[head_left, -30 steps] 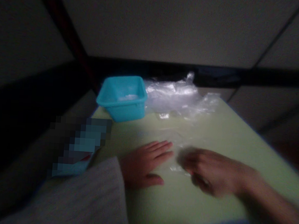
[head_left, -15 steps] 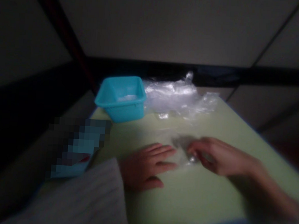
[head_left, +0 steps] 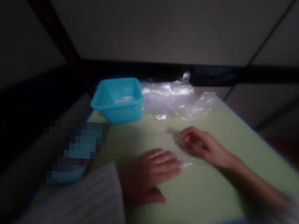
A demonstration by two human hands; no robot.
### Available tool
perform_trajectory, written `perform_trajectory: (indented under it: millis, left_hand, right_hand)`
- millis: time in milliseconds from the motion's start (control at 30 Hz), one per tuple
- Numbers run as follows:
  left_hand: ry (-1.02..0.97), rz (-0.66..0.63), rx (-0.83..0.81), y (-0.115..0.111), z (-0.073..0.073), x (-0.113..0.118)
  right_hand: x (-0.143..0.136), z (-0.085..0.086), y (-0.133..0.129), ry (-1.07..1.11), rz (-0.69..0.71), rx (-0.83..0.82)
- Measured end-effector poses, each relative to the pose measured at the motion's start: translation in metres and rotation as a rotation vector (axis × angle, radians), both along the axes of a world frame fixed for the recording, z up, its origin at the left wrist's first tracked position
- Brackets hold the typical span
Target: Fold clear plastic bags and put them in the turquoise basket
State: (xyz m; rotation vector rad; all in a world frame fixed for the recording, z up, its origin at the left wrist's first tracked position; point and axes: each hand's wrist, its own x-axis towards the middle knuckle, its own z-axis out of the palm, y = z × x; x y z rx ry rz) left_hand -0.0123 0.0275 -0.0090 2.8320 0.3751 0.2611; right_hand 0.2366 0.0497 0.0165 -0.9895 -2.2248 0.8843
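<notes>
My left hand (head_left: 150,177) lies palm down with its fingers stretched out, its fingertips at the edge of a thin clear plastic sheet or bag (head_left: 187,161) flat on the table. Over the right part of that plastic is my right hand (head_left: 205,148), thumb and fingers brought together in a pinch. Whatever is between those fingers, if anything, is too blurred to make out. Beyond both hands, a crumpled pile of clear plastic bags (head_left: 171,98) rests at the table's far end.
A turquoise plastic basket (head_left: 126,116) with something pale inside stands at the far left of the yellow-green table (head_left: 205,197). A pixelated turquoise and dark object (head_left: 82,148) is at the left edge. A wall or panel (head_left: 157,27) rises behind the table.
My right hand has moved away from me and slightly left, still pinched. My left hand has slid a little right and nearer, its fingers closer together. The view has shifted slightly.
</notes>
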Motion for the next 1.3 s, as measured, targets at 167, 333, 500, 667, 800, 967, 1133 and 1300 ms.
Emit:
perform_trajectory:
  millis: [167, 333, 500, 667, 800, 967, 1133, 1300]
  left_hand:
    - [0.007, 0.004, -0.018, 0.000, -0.001, 0.001]
    - [-0.068, -0.014, 0.043, 0.002, -0.003, 0.001]
    - [-0.192, 0.050, 0.197, 0.009, -0.014, -0.007]
    - [-0.221, 0.129, 0.263, 0.013, -0.021, -0.012]
    - [-0.230, 0.121, 0.247, 0.009, -0.012, -0.007]
    - [-0.144, 0.062, 0.194, -0.004, 0.007, 0.005]
    - [-0.218, -0.039, 0.150, -0.021, 0.006, 0.018]
    - [-0.279, -0.088, 0.169, -0.025, 0.000, 0.020]
  right_hand:
    - [-0.006, -0.005, 0.001, 0.010, 0.053, -0.122]
    - [-0.001, -0.007, 0.006, 0.075, -0.198, -0.072]
    - [0.003, -0.009, 0.009, -0.075, -0.349, 0.087]
    - [0.001, -0.010, 0.008, -0.331, -0.332, 0.201]
    - [0.000, -0.012, 0.009, -0.387, -0.282, 0.260]
    - [0.001, -0.019, 0.012, -0.417, -0.169, 0.334]
    - [-0.001, -0.022, 0.010, -0.376, -0.043, 0.310]
    - [0.000, -0.016, 0.009, -0.313, 0.030, 0.329]
